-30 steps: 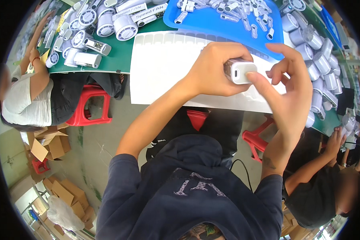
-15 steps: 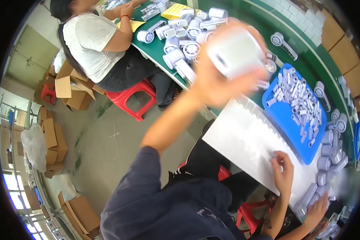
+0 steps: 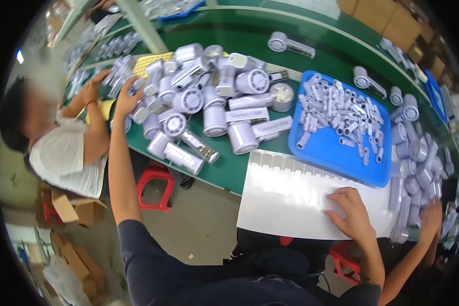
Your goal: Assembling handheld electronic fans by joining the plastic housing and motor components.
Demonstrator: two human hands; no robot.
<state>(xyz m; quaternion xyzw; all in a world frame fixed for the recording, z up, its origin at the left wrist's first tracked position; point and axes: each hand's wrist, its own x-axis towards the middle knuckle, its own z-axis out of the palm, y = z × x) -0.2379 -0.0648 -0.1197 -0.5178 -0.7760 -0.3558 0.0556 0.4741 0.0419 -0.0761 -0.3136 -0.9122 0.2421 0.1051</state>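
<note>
At the far left a seated co-worker in a white shirt (image 3: 66, 153) works at the same long green bench (image 3: 224, 171), their hand in the near edge of the parts. The person's left hand (image 3: 128, 97) reaches far out to that side, fingers spread wide over the big heap of pale grey cylindrical fan housings (image 3: 209, 109), touching pieces at its left edge with nothing clearly gripped; the heap is piled loose mid-bench, within reach of both workers. Further right, a white sheet of peel-off labels (image 3: 285, 196) overhangs the bench's near edge, and the right hand (image 3: 353, 215) lies flat on it, fingers slightly curled, seemingly pinning it down or picking at a label; I cannot tell which. Just beyond sits a shallow blue plastic tray (image 3: 324, 150) of small grey clips, kept separate from the housings.
</note>
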